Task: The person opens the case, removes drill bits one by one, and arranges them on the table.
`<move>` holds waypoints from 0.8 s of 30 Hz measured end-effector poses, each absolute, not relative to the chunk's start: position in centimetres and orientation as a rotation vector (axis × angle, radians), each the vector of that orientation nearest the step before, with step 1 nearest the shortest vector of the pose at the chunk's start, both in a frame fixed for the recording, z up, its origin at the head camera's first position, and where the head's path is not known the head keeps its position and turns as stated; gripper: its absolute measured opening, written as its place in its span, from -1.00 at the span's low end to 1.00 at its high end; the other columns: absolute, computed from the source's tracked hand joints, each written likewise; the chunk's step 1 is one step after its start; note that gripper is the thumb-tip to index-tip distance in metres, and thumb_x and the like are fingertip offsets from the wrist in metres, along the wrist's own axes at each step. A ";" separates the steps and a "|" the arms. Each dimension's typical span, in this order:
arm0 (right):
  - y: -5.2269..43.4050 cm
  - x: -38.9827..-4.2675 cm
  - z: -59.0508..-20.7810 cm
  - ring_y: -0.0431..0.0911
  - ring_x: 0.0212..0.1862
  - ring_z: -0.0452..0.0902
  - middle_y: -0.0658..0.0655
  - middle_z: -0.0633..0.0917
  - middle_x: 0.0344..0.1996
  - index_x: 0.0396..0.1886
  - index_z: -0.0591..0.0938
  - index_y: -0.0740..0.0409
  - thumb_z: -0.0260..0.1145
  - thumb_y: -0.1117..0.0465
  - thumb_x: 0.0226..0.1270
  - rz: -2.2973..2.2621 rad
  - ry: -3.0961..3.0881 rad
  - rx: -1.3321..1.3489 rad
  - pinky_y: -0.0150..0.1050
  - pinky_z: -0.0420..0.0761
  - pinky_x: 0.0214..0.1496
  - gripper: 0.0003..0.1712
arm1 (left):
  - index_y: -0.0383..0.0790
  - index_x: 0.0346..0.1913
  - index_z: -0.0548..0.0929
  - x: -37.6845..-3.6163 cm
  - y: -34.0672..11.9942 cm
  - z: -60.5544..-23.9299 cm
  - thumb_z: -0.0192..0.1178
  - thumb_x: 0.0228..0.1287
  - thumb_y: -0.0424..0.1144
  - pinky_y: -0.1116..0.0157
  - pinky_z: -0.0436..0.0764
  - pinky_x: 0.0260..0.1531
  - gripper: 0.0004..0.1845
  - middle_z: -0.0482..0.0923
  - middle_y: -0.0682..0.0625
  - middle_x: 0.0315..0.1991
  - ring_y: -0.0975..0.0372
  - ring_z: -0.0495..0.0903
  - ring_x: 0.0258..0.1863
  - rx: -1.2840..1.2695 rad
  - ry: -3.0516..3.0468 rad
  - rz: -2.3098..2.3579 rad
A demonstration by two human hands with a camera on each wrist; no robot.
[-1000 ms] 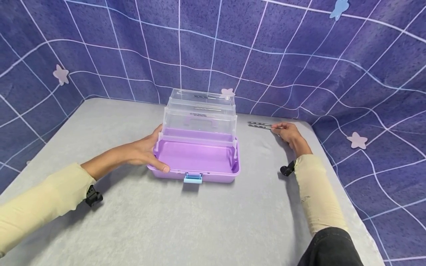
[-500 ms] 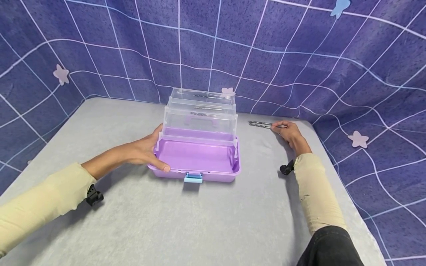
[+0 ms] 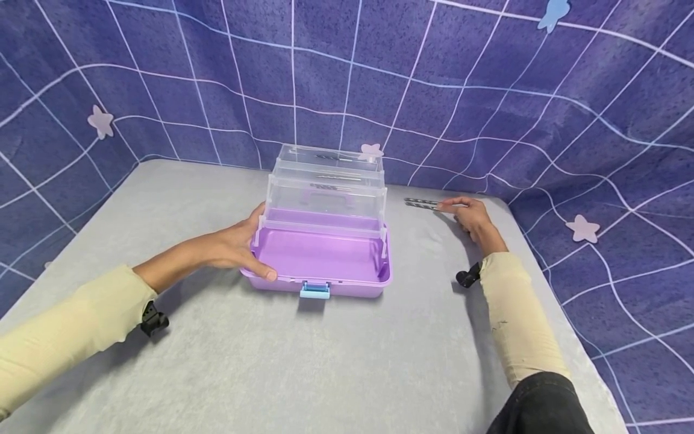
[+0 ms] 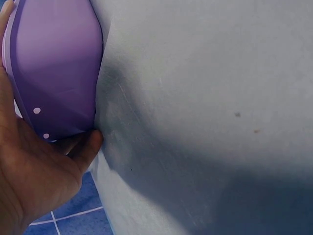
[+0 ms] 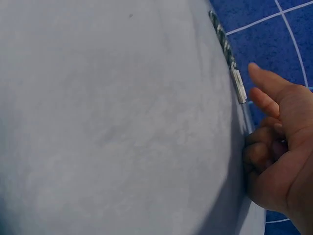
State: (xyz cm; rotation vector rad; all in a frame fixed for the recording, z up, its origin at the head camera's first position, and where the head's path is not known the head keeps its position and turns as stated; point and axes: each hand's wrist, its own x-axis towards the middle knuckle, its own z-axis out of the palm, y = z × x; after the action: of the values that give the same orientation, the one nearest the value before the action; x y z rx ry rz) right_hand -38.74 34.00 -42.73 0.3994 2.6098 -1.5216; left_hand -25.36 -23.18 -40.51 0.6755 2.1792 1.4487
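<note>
In the head view a purple toolbox (image 3: 320, 253) stands raised open on the grey table, its clear trays (image 3: 325, 193) fanned up at the back. My left hand (image 3: 235, 244) holds its left side, thumb over the front rim and fingers round toward the rear. Two drill bits (image 3: 420, 204) lie side by side on the table, right of the box. Over their shank ends is my right hand (image 3: 468, 216). The right wrist view shows thumb and forefinger extended just beside a bit's shank (image 5: 238, 85), a gap between, with the other fingers curled.
Several drill bits (image 3: 336, 177) rest in the clear trays. A light blue latch (image 3: 315, 290) juts from the box front. Behind the table (image 3: 347, 367) hangs a blue gridded cloth (image 3: 325, 72) with star shapes.
My right hand's fingertips have shifted slightly left along the drill bits. The left hand and the toolbox have stayed put.
</note>
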 end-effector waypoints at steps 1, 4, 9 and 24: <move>33.9 -38.6 -42.7 -0.30 -0.61 0.25 -0.31 0.54 -0.60 -0.10 0.80 -0.35 0.65 -0.16 0.42 -1.546 2.595 0.399 -0.35 0.32 -0.54 -0.80 | 0.22 0.82 -0.33 -25.4 -23.2 -40.5 0.83 -0.03 -0.29 -0.28 0.64 0.48 0.66 0.33 -0.34 0.65 -0.27 0.62 0.45 0.674 2.181 1.446; 33.7 -38.4 -42.5 -0.30 -0.59 0.28 -0.29 0.56 -0.64 -0.14 0.81 -0.37 0.63 -0.14 0.45 -1.612 2.563 0.389 -0.36 0.36 -0.51 -0.86 | 0.23 0.82 -0.33 -25.4 -23.1 -40.6 0.84 -0.03 -0.28 -0.28 0.64 0.49 0.66 0.33 -0.33 0.65 -0.26 0.62 0.46 0.671 2.189 1.439; 33.4 -38.5 -42.3 -0.30 -0.55 0.35 -0.26 0.56 -0.67 -0.11 0.80 -0.29 0.64 -0.10 0.45 -1.687 2.577 0.386 -0.36 0.38 -0.52 -0.83 | 0.23 0.82 -0.32 -25.4 -23.1 -40.6 0.84 -0.04 -0.29 -0.27 0.66 0.47 0.66 0.33 -0.33 0.65 -0.25 0.63 0.45 0.667 2.186 1.445; 30.4 -39.0 -40.7 -0.28 0.05 0.54 -0.39 0.76 -0.26 0.07 0.86 0.10 0.63 0.01 0.45 -1.746 2.746 0.255 -0.37 0.48 0.20 -0.64 | 0.15 0.84 -0.38 -25.3 -23.2 -40.3 0.85 -0.03 -0.22 -0.31 0.56 0.55 0.70 0.30 -0.31 0.66 -0.22 0.61 0.47 0.619 2.264 1.367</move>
State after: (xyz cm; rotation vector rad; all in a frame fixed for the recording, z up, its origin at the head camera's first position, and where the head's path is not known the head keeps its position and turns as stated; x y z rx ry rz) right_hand -38.96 30.41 -40.65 0.2552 2.7463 -1.7464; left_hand -25.34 -23.15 -40.31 0.6192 2.2640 1.3665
